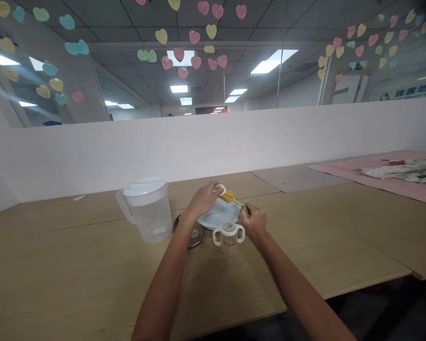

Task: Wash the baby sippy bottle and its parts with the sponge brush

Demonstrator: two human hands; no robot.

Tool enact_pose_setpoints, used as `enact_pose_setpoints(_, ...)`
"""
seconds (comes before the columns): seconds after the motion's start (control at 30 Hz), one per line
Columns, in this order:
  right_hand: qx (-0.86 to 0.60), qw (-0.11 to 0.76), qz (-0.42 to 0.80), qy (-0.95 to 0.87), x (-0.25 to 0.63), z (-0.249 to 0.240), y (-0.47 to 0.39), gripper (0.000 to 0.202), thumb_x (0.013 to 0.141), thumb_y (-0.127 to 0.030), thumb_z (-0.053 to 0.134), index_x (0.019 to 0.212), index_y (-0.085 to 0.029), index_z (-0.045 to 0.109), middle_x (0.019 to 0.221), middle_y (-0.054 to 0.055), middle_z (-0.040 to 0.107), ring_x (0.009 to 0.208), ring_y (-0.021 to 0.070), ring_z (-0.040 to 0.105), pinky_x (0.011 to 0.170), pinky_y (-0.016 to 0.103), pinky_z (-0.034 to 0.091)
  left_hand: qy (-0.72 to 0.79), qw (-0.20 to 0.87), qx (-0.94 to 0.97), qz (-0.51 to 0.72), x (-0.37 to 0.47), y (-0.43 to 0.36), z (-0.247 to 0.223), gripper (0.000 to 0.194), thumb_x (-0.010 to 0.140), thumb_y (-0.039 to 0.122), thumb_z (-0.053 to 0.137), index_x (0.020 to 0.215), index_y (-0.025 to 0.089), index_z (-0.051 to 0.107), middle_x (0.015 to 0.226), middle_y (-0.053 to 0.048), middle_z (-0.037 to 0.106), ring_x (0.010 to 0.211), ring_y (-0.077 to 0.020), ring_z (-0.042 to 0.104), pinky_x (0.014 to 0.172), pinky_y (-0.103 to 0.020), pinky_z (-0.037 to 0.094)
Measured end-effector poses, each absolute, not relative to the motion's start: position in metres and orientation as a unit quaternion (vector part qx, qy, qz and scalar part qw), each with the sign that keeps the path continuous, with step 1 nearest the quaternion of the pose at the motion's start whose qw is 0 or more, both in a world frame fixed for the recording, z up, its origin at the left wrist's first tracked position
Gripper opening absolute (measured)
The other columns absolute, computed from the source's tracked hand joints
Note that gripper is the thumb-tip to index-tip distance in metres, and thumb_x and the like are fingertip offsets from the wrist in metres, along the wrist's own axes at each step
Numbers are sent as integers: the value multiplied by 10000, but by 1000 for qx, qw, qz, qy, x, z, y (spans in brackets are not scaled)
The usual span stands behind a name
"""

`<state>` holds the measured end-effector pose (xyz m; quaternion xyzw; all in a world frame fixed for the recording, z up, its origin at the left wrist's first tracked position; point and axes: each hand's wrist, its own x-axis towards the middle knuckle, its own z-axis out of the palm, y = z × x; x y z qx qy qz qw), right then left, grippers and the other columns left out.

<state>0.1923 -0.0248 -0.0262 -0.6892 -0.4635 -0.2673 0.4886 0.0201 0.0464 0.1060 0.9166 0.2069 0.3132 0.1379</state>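
Pinching a white ring (pixel 223 186) in left fingers (pixel 212 187), a green-handled yellow brush (pixel 228 195) in right fingers (pixel 247 209)

Blurred, unreadable lettering on bottle (pixel 229 239) and sign (pixel 408 91)

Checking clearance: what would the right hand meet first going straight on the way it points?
Probably the ring in the left hand: the right hand points along the brush, whose yellow head sits at the ring. The bowl seems to lie below that line, but depth is unclear.
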Motion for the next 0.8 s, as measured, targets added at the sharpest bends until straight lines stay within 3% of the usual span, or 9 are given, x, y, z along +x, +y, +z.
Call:
enact_pose_setpoints(0.23,-699,471,-260,-471,195,-27,-24,311,807,-327,388,601,-155,546,546,26,540,500,97,393,497,229,191,285,64,910,296,8,49,118,402,814,276,547,1192,139,551,1242,-104,579,1131,-218,533,974,-312,390)
enact_pose_setpoints(0.47,-704,508,-287,-405,202,-25,-24,322,814,-330,383,570,-159,506,512,9,500,487,88,354,500,228,175,466,-2,884,-39,-18,56,122,335,611,165,695,946,151,680,1019,-127,688,914,-247,646,703,-260,484)
enact_pose_setpoints(0.63,-695,506,-285,-423,200,-25,-24,330,817,-333,373,570,-161,508,517,13,498,503,95,363,502,229,181,506,-11,859,-81,-13,66,110,373,569,171,740,934,108,691,1043,-206,667,960,-304,638,739,-308,494)
enact_pose_setpoints(0.8,-701,501,-283,-420,200,-25,-24,339,821,-339,367,567,-164,506,515,13,493,498,97,351,502,234,176,513,30,849,-122,-11,72,98,252,585,299,752,791,159,717,953,-143,709,877,-268,666,677,-266,503)
